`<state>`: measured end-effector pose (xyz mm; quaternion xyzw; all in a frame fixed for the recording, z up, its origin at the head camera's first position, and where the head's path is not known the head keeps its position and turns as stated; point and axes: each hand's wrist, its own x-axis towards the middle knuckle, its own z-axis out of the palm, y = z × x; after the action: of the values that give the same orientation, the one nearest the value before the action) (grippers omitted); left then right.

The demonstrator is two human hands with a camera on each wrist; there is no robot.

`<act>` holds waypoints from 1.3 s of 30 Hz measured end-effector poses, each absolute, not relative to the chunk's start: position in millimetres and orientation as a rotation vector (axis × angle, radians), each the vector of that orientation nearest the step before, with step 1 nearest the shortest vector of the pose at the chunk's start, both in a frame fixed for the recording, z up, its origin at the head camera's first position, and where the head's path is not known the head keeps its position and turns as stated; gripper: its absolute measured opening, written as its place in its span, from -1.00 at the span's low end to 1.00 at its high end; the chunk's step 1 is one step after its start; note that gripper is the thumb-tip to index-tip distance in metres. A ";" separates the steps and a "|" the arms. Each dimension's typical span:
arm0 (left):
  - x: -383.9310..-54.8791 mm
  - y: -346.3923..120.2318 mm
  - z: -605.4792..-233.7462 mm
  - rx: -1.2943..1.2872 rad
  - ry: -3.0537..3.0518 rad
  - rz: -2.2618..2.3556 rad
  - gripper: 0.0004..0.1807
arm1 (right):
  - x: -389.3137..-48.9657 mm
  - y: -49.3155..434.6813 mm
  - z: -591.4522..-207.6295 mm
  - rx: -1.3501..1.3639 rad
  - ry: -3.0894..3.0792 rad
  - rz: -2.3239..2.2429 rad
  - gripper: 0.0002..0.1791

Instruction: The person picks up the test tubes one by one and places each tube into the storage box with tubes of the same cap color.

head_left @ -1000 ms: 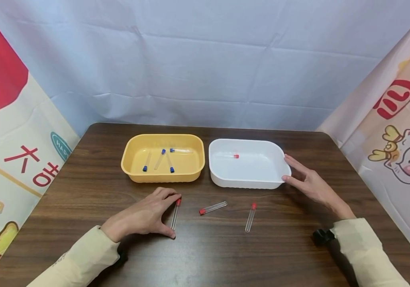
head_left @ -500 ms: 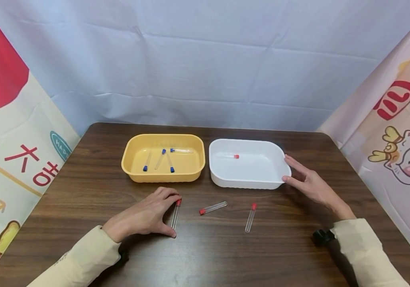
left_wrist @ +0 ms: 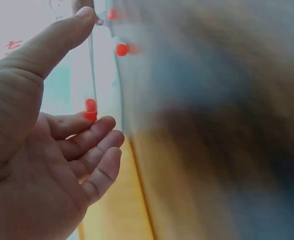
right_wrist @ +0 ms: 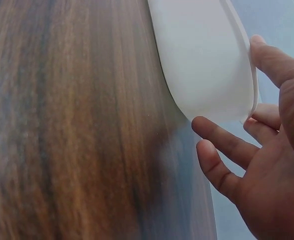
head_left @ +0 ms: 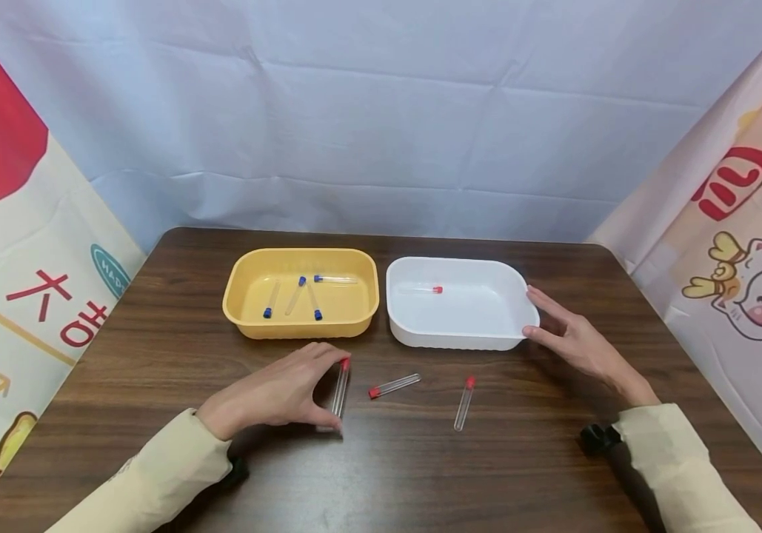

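My left hand (head_left: pixel 274 389) pinches a clear test tube with a red cap (head_left: pixel 341 389) lengthwise, thumb at the bottom end and index fingertip at the cap. The left wrist view shows the red cap (left_wrist: pixel 90 107) at the index finger, the other fingers loosely bent. My right hand (head_left: pixel 577 344) rests at the right end of a white basin (head_left: pixel 463 314), thumb and fingertips against its rim with the fingers fairly straight. One red-capped tube (head_left: pixel 437 289) lies inside that basin. Two more lie on the table: one slanted tube (head_left: pixel 395 386) and another tube (head_left: pixel 464 403) farther right.
A yellow basin (head_left: pixel 301 329) stands left of the white one and holds several tubes with blue caps (head_left: pixel 318 314). Both rest toward the back of the dark wood table (head_left: pixel 420 474). A pale cloth backdrop (head_left: pixel 381 126) hangs behind, with printed sheets at both sides.
My left hand has shifted slightly right and taken the red-capped tube along. My right hand stays at the white basin's end. The basins and other tubes keep their places.
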<state>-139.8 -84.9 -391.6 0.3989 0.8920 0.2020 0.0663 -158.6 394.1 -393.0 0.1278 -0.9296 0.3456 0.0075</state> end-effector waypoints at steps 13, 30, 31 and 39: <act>-146.1 -57.7 -363.0 1.268 2.664 0.668 0.07 | -159.0 394.5 -393.7 0.378 -2.910 1.113 -0.15; -182.4 -9.1 -334.0 1.305 2.608 0.719 0.07 | -157.4 397.0 -396.5 0.376 -2.910 1.093 -0.17; -184.7 -5.8 -333.3 1.305 2.599 0.727 0.05 | -157.5 397.1 -396.7 0.379 -2.906 1.100 -0.18; -202.2 14.5 -326.2 1.302 2.582 0.821 0.03 | -160.5 396.3 -397.1 0.406 -2.887 1.106 -0.18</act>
<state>-202.2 14.5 -326.2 0.4322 0.8569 0.2726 0.0679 -160.5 396.3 -397.1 0.1302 -0.9258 0.3546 0.0116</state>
